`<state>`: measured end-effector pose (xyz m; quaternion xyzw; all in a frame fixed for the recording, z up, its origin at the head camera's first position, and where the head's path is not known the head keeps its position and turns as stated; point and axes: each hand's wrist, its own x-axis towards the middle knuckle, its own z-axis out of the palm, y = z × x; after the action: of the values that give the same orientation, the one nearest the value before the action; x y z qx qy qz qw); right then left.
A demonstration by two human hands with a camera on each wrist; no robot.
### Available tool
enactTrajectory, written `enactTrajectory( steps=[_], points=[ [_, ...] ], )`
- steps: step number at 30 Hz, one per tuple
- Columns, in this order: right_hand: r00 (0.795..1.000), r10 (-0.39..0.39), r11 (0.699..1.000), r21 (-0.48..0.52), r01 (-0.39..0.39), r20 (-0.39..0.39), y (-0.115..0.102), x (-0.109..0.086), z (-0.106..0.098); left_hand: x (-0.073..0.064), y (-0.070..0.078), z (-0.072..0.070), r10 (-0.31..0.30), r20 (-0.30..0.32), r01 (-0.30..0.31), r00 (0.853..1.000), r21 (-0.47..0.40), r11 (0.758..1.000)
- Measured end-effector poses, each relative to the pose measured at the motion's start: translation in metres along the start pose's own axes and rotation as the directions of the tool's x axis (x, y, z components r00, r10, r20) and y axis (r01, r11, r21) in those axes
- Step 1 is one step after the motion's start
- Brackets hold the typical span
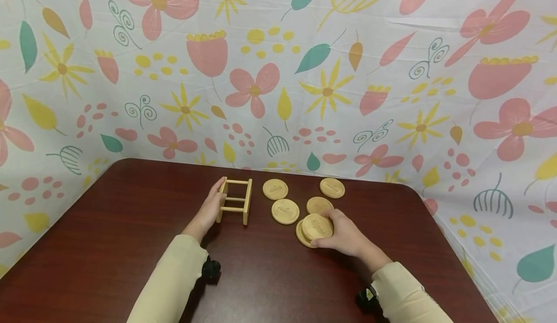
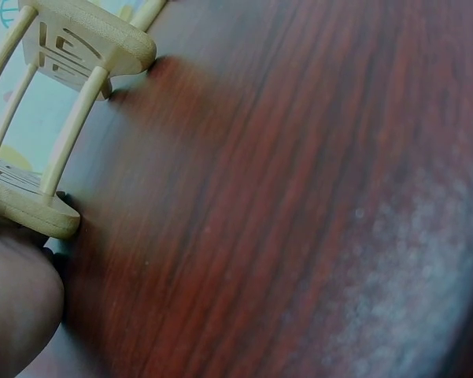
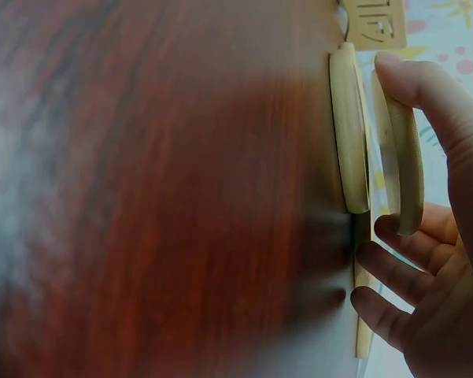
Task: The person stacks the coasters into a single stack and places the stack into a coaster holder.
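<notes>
My left hand [image 1: 212, 208] grips the near side panel of a small wooden coaster holder [image 1: 247, 202], a frame with two cut-out panels joined by round rods. In the left wrist view the holder [image 2: 67, 134] stands on the table above part of the hand [image 2: 20, 303]. My right hand [image 1: 346, 233] pinches a round wooden coaster [image 1: 317, 227] between thumb and fingers. Below it lies another coaster [image 1: 301, 237]; the right wrist view shows a gap between the held coaster [image 3: 405, 157] and the lower one [image 3: 349, 130].
Other round coasters lie flat on the dark wooden table [image 1: 256, 274]: one near the held coaster [image 1: 319, 205], one at the back right [image 1: 332, 187], and two beside the holder [image 1: 275, 189]. A flower-printed cloth [image 1: 261, 134] hangs behind the table's far edge.
</notes>
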<state>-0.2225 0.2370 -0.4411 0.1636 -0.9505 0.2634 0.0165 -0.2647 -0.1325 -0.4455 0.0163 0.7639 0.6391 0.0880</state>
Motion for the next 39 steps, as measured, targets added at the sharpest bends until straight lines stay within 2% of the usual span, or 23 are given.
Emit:
enactTrajectory(
  steps=[15, 31, 33, 36, 39],
  points=[
    [1.0, -0.011, 0.999, 0.036, 0.01, 0.022, -0.005, 0.0, 0.005, 0.001, 0.0, 0.0, -0.011, 0.003, 0.011, 1.0, -0.028, 1.0],
    [0.999, -0.01, 1.0, -0.015, 0.011, 0.049, -0.009, 0.001, 0.006, 0.001, 0.0, 0.0, 0.003, 0.004, -0.003, 1.0, -0.018, 1.0],
    [0.999, -0.015, 0.999, -0.03, 0.017, 0.049, -0.01, 0.0, 0.006, -0.004, 0.008, 0.001, -0.004, 0.014, 0.004, 1.0, -0.027, 1.0],
    [0.999, -0.025, 0.998, -0.057, 0.028, 0.049, -0.01, 0.0, 0.006, -0.005, 0.01, 0.0, -0.01, 0.023, 0.011, 1.0, -0.035, 0.999],
    [0.998, -0.026, 0.996, -0.082, 0.03, 0.051, -0.012, 0.0, 0.005, -0.003, 0.006, -0.001, -0.005, 0.024, 0.006, 1.0, -0.03, 1.0]
  ],
)
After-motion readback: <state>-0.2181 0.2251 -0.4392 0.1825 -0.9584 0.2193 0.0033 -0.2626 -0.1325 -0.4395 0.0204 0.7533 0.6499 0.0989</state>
